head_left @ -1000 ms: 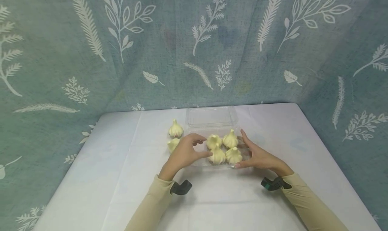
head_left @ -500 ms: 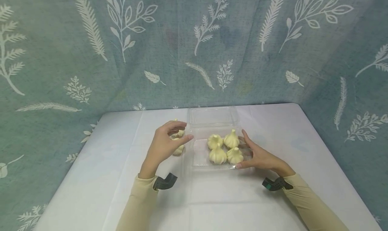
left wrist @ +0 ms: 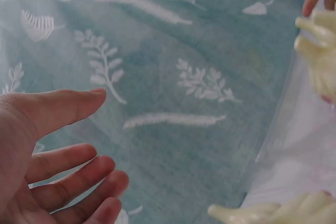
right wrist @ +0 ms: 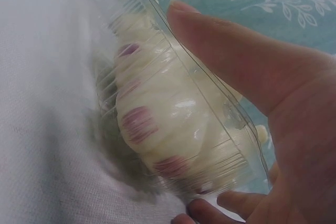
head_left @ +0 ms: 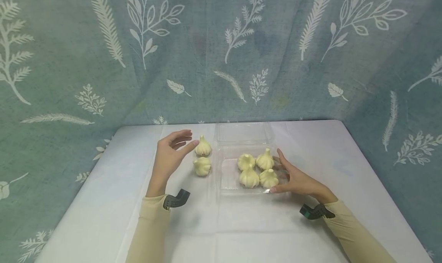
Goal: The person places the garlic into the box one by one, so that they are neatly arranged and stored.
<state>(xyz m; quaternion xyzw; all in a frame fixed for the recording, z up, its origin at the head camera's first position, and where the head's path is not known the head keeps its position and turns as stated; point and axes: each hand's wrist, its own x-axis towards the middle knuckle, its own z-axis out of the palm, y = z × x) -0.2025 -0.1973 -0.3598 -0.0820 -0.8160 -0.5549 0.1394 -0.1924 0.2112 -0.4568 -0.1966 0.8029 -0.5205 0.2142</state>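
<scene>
- Hovering just left of loose garlic [head_left: 202, 166]: left hand [head_left: 167, 155], nearer, fingers loosely parted, empty
- Far bulb [head_left: 203, 148] upright
- Right hand [head_left: 299, 181] gripping right side of clear box [head_left: 229, 174]

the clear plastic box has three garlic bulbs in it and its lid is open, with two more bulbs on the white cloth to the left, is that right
Not quite: the head view shows four garlic bulbs in the clear plastic box, not three. Its lid is open, and two more bulbs are on the white cloth to the left.
</scene>
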